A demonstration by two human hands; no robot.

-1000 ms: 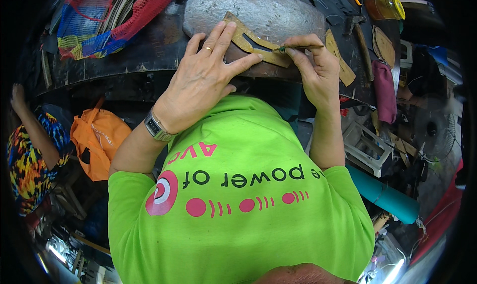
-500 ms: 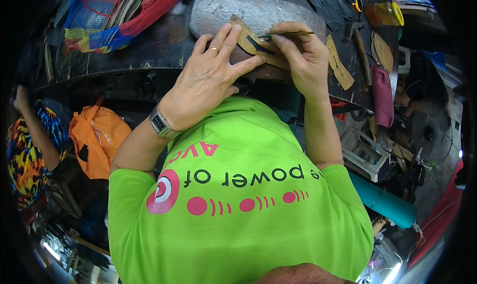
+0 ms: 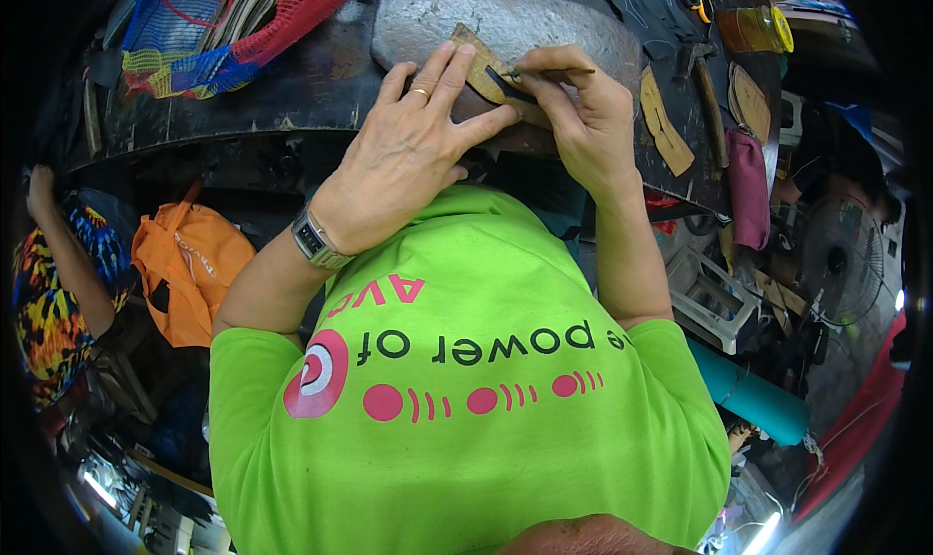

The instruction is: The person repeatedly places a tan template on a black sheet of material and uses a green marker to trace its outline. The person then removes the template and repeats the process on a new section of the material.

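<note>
The left hand (image 3: 413,147) presses flat, fingers spread, on a tan leather piece (image 3: 483,69) lying on the grey stone slab (image 3: 544,20) at the far side. The right hand (image 3: 583,118), just right of it, is pinched tight around a thin tool (image 3: 554,71) whose tip touches the leather.

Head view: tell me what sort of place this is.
Probably a small, cluttered craft workshop, perhaps leatherwork. The left hand pins a tan cut-out piece on a grey stone slab while the right hand works it with a thin tool; similar tan pieces lie nearby.

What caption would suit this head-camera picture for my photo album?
Left hand flat on a tan cardboard template laid on a grey stone slab, right hand working along it with a thin tool.
</note>
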